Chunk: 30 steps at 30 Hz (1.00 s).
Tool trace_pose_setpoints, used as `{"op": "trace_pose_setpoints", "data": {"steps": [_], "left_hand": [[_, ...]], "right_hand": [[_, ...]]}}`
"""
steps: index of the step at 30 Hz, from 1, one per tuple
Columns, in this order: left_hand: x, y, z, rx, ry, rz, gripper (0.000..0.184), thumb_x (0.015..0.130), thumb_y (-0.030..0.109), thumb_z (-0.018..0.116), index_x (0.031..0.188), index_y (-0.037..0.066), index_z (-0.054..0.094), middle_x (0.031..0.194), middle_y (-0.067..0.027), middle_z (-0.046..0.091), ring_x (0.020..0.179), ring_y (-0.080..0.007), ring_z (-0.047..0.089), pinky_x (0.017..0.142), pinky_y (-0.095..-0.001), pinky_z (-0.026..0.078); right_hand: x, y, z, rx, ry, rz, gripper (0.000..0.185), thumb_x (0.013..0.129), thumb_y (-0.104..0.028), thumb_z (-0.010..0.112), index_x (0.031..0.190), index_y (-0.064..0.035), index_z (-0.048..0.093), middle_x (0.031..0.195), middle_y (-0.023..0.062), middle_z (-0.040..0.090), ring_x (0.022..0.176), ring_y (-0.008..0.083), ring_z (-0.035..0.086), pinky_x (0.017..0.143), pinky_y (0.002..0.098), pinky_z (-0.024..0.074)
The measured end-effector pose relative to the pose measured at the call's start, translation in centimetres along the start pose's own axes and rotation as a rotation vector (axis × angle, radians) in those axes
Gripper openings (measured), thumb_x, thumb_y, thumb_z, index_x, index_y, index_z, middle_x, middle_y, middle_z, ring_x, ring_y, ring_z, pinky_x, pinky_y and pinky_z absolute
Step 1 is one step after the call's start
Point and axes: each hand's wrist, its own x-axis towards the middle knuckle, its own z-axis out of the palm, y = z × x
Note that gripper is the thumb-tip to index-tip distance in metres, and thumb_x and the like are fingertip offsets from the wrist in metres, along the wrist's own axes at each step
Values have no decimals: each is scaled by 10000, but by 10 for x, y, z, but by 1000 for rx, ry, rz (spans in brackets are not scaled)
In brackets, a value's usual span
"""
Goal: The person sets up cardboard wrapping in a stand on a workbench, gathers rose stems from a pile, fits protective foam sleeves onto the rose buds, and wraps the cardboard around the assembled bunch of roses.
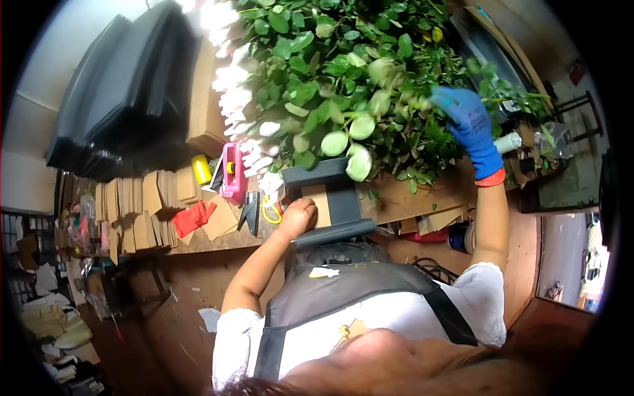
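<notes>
My left hand point(300, 218) is bare, its fingers curled at the edge of a brown cardboard piece point(320, 204). That cardboard lies in a black ridged holder point(343, 198) at the table's front edge. In a blue glove with a red cuff, my right hand point(467, 119) is raised over the right side of a big heap of leafy stems point(343, 72). Its fingers close around a leafy stem point(498, 92); the grip itself is partly hidden. Some leaves left of the glove are blurred. White-wrapped heads point(247, 125) line the heap's left side.
Left of the holder lie scissors with yellow handles point(271, 210), a black stapler point(249, 213), a pink tape dispenser point(233, 175), a yellow roll point(201, 169) and a red cloth point(191, 219). Stacked cardboard pieces point(135, 198) and tall black sheets point(125, 92) stand further left.
</notes>
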Motion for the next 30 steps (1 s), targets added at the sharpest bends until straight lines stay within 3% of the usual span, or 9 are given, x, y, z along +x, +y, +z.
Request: {"op": "trace_pose_setpoints", "data": {"steps": [8, 12, 16, 19, 21, 22, 25, 27, 30], "left_hand": [[-7, -6, -7, -104, -68, -52, 513, 744, 286, 835, 1172, 48, 684, 1256, -147, 643, 1238, -369, 560, 1052, -452, 456], [-6, -6, -15, -342, -149, -361, 980, 638, 406, 926, 1437, 44, 489, 1355, -203, 602, 1311, -373, 526, 1095, -432, 427], [-2, 0, -21, -456, -170, -374, 1248, 572, 291, 981, 1567, 108, 251, 1395, -212, 554, 1306, -380, 525, 1105, -446, 426], [4, 5, -26, -229, -197, -134, 865, 702, 383, 896, 1448, 153, 524, 1346, -176, 570, 1254, -382, 515, 1062, -462, 435], [-4, 0, -7, -125, -160, -118, 399, 749, 421, 847, 1049, 167, 784, 1295, -149, 577, 1236, -372, 503, 1041, -469, 436], [-1, 4, -7, -100, -170, -124, 367, 750, 415, 848, 1027, 182, 790, 1293, -141, 572, 1234, -374, 500, 1038, -467, 438], [0, 4, -8, -48, -266, -138, 454, 799, 466, 791, 1195, 254, 729, 1335, -159, 518, 1265, -388, 456, 1045, -490, 420], [6, 10, -11, -11, -306, -177, 554, 834, 518, 743, 1332, 289, 658, 1365, -176, 487, 1285, -390, 431, 1060, -505, 395], [24, 25, -18, -4, -479, -309, 612, 890, 608, 633, 1459, 410, 522, 1429, -193, 419, 1328, -392, 374, 1113, -552, 282]], "right_hand": [[-136, -1, -35, 356, -101, 351, 370, 775, -80, 735, 1143, -121, 745, 1204, 113, 700, 1127, 314, 646, 991, 431, 498], [-171, -22, 13, 656, -248, 340, 345, 777, -128, 744, 1119, -169, 744, 1097, 101, 724, 1026, 321, 676, 926, 426, 536], [-244, -23, 93, 464, -667, 339, 298, 784, -147, 734, 1077, -201, 742, 1057, 104, 721, 988, 326, 683, 887, 424, 543], [-286, -33, 141, 308, -853, 309, 282, 799, -203, 741, 1081, -224, 735, 1065, 85, 716, 999, 330, 679, 885, 443, 541], [-297, -37, 159, 107, -956, 189, 291, 810, -242, 745, 1100, -222, 724, 1069, 75, 710, 1007, 337, 674, 886, 461, 538], [-254, -45, 141, -90, -1286, 300, 354, 826, -274, 735, 1171, -201, 700, 1098, 72, 704, 1037, 349, 667, 899, 482, 531], [-117, -46, 107, 218, -681, 564, 360, 851, -272, 716, 1183, -138, 679, 1176, 94, 684, 1104, 314, 638, 975, 452, 486], [-56, -44, 127, 254, 69, 282, 261, 894, -189, 667, 1150, -144, 693, 1161, 80, 690, 1089, 309, 639, 955, 435, 497], [28, -45, 156, 41, 125, 319, 215, 827, -198, 694, 1033, -136, 706, 1325, 96, 617, 1216, 313, 566, 1044, 472, 442]]}}
